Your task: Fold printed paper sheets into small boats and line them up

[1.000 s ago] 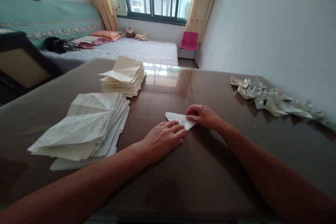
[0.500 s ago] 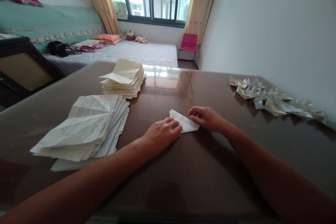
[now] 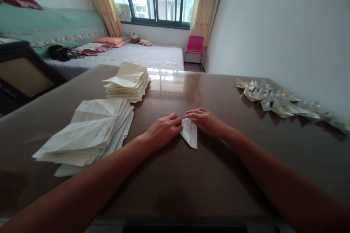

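A small folded sheet of white paper lies on the brown table between my two hands, one pointed corner toward me. My left hand is closed on its left edge, fingertips pressed together there. Across the upper right part of the paper rests my right hand, its fingers fairly straight and lying on the sheet; the thumb is mostly hidden. To the left of my left forearm is a fanned stack of creased, printed sheets.
Behind that stack stands a second pile of cream paper. Many folded paper shapes line the table's right side by the wall. Beyond the table are a bed and a pink chair.
The folded paper has turned, so its point now faces me. My right hand has moved left onto it with fingers straighter; my left hand has shifted slightly left and away from me.
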A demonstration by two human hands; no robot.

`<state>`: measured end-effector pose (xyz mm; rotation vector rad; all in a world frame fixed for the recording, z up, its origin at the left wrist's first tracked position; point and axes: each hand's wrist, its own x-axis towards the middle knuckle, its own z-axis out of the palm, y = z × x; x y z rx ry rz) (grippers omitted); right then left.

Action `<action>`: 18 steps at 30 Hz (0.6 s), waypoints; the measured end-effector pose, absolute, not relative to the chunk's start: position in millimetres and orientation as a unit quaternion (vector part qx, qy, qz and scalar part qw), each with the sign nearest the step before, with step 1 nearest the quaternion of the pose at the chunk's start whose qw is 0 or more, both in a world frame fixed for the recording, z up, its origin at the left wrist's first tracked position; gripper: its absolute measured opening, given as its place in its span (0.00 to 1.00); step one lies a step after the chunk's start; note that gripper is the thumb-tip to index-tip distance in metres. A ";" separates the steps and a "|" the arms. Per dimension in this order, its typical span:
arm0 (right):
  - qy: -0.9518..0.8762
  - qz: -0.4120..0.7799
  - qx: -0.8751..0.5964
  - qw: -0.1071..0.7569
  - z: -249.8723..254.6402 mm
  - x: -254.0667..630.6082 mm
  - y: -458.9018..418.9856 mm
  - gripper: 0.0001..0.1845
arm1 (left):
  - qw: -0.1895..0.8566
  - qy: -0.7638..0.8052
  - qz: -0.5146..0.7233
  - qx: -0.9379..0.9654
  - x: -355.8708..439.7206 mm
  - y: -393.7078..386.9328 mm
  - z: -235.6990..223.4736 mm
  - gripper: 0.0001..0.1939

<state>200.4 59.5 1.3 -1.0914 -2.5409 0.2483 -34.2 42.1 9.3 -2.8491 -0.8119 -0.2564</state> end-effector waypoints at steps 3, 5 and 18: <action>-0.905 0.091 -0.384 0.156 2.4 203.1 61.2 0.15 | 0.056 -0.315 -0.103 -0.942 -29.3 33.1 9.1 0.11; -0.905 0.093 -0.387 0.150 4.8 205.4 61.6 0.13 | 0.028 -0.336 -0.111 -0.935 -26.4 23.5 11.1 0.11; -0.894 0.152 -0.405 0.114 20.4 207.0 37.2 0.09 | -0.029 -0.320 -0.120 -0.939 -39.6 24.4 14.0 0.13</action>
